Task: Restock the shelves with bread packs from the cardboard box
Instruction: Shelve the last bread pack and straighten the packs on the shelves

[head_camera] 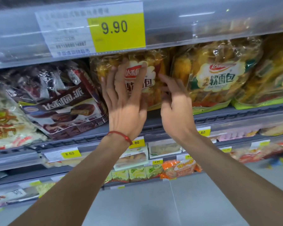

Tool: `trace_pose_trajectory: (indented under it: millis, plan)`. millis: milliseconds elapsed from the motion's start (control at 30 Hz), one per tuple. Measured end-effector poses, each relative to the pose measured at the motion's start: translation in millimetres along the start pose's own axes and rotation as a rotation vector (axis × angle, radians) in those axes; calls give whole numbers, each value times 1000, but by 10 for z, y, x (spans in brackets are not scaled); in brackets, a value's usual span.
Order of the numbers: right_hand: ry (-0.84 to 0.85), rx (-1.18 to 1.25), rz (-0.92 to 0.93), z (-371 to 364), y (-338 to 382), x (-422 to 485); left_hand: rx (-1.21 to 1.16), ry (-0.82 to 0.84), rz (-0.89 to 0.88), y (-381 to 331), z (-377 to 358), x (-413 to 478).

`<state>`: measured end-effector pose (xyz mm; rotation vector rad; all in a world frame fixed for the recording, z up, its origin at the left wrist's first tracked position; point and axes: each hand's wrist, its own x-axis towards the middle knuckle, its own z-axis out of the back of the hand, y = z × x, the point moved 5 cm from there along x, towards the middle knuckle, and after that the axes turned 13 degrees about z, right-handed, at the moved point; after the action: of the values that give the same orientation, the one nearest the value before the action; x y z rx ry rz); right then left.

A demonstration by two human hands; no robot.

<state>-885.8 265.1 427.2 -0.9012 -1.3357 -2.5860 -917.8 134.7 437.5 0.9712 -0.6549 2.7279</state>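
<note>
A clear bread pack (153, 66) with yellow rolls and a white label stands upright on the grey shelf (219, 116), under the shelf rail above. My left hand (124, 98) lies flat on its front with fingers spread, a red string on the wrist. My right hand (175, 101) rests against the pack's right edge, fingers curled loosely toward it. Beside it on the right stands a second bread pack (217, 77) of the same kind. The cardboard box is out of view.
A dark brown pie pack (64, 101) leans to the left of the bread pack. A yellow 9.90 price tag (116, 30) hangs on the rail above. Lower shelves (95, 167) hold small snack packs and price tags. Grey floor lies below.
</note>
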Motion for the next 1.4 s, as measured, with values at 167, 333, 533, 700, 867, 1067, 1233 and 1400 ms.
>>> trace_pose_trajectory:
  millis: [167,333,533,700,867,1067,1233,1400]
  plan:
    - [77,-104,117,-32,-89,-91,82,-70,39,18,-216,156]
    - [-61,-182,231,87,-89,-229,146,-73,0,74,-250,172]
    - [-244,-549,118,434,-245,-211,144,-23,-19,22,-280,232]
    - [-189,-604,126,398,-425,-112,154,-57,-6,19,-355,305]
    - [-214,-650,151,314,-457,-77,184,-103,-15,56,-412,369]
    - [-174,-664,129,272,-419,-79,223,-108,-19,96,-430,393]
    - [-163,-541,38,343,-246,-166,246,-32,-29,78,-319,291]
    - [-57,-503,11,426,-16,-385,113,60,-33,15,4,74]
